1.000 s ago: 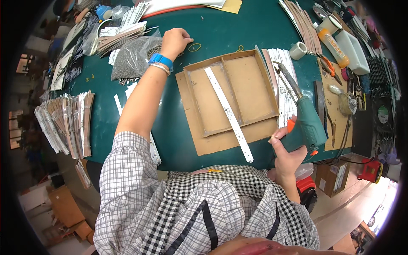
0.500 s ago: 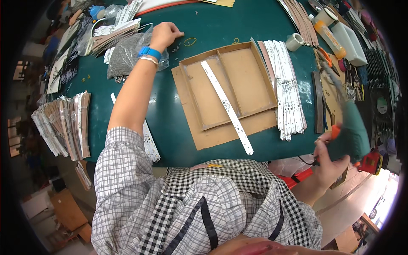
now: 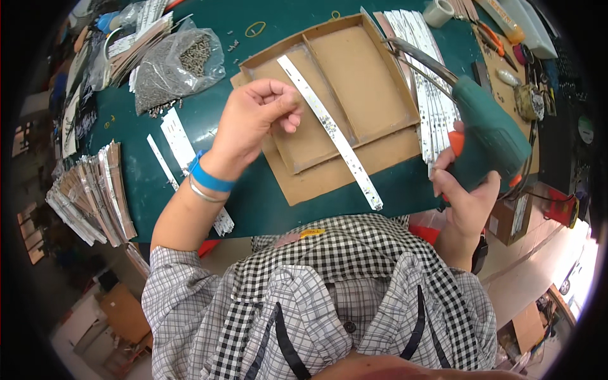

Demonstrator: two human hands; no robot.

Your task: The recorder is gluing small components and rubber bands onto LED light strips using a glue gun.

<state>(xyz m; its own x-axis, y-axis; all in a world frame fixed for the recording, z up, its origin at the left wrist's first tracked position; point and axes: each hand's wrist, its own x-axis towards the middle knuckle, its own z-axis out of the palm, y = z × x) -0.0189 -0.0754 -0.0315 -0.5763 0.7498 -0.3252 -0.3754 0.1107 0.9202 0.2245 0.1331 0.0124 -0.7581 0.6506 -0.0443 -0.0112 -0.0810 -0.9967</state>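
My left hand (image 3: 263, 117) hovers over the left edge of a shallow cardboard tray (image 3: 370, 82), thumb and fingers pinched together. Whatever they hold, if anything, is too small to see. Across the tray a white LED circuit-board strip (image 3: 329, 130) lies at a slant, its near end past the tray's front edge. On the right, my right hand (image 3: 468, 202) is wrapped round a green soldering gun (image 3: 491, 123) with an orange trigger. Its metal tip points up and left, over a fanned stack of white strips (image 3: 430, 95).
An open plastic bag of small metal parts (image 3: 152, 82) sits at the back left. White strips (image 3: 177, 136) lie by my left forearm, with bundled strips (image 3: 92, 190) at the left edge. Orange-handled pliers (image 3: 491, 41) and a white roll (image 3: 437, 12) stand at the back right.
My left hand has come back from beside the parts bag to over the tray. My right hand has swung the soldering gun inward, its tip now nearer the tray. The view has shifted slightly.
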